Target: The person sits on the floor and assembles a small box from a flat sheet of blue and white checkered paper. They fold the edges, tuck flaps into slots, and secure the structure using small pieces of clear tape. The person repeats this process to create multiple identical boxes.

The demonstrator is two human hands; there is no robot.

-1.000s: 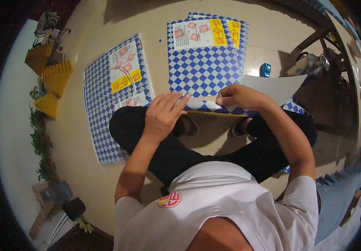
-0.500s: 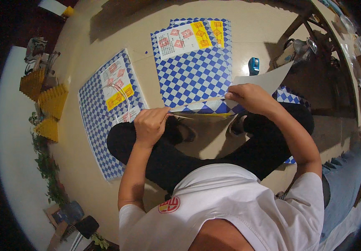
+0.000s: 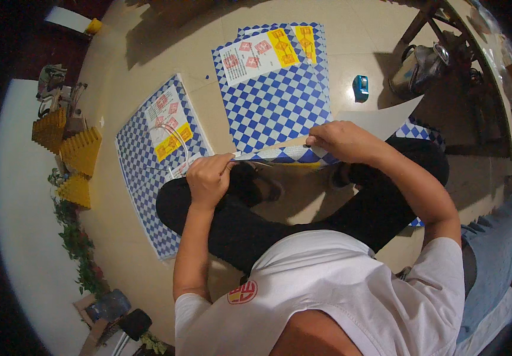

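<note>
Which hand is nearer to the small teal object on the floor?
Right. The right hand is below the teal object in the view, at the near edge of the checked sheet; the left hand is farther off, lower left, at that edge's left end.

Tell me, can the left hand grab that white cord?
Probably yes: the white cord lies uncovered on the checkered stack, close to the left hand. But that hand pinches the checkered strip, so it likely must let go first.
</note>
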